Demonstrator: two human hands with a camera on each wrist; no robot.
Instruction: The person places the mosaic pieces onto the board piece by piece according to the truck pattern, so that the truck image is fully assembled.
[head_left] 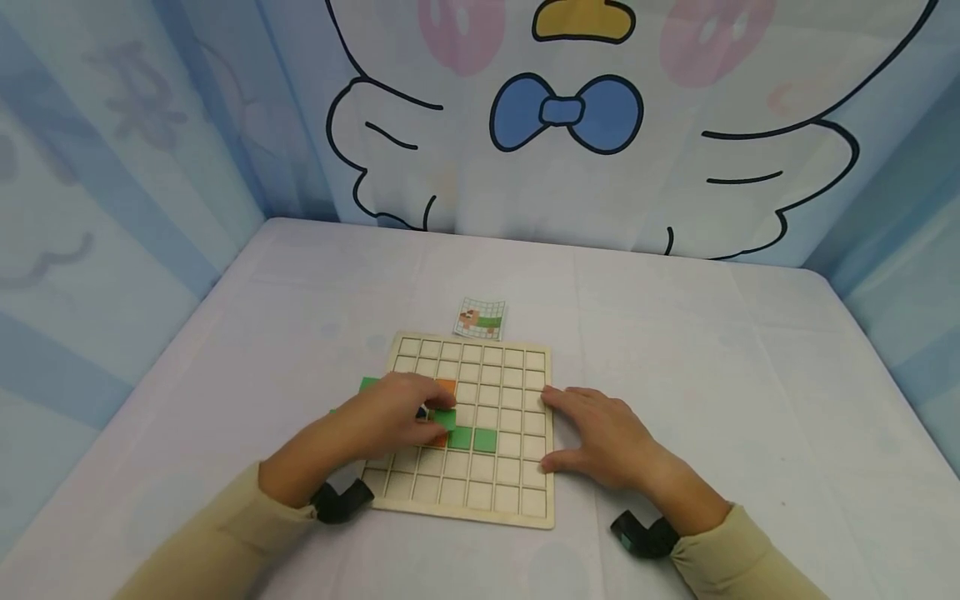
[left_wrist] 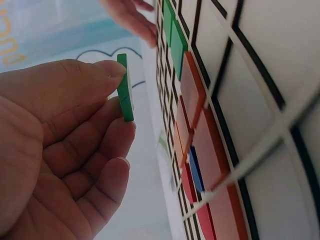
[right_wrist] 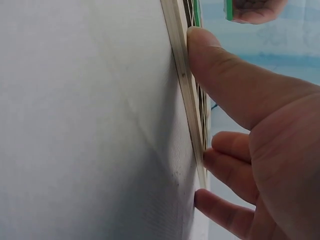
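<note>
Green tile (head_left: 446, 419) pinched in left hand (head_left: 390, 415); board (head_left: 517, 472) partly hidden beneath; right hand (head_left: 606, 435), fingers spread.

You're working in a curtained-off nook, home or studio unclear: blue-and-white curtains (head_left: 127, 192) are hanging on 3 sides, the back panel (head_left: 562, 200) is showing a cartoon w/ blue bow tie (head_left: 562, 112), & a cloth-covered tbl (head_left: 697, 350) is standing betw. them.
</note>
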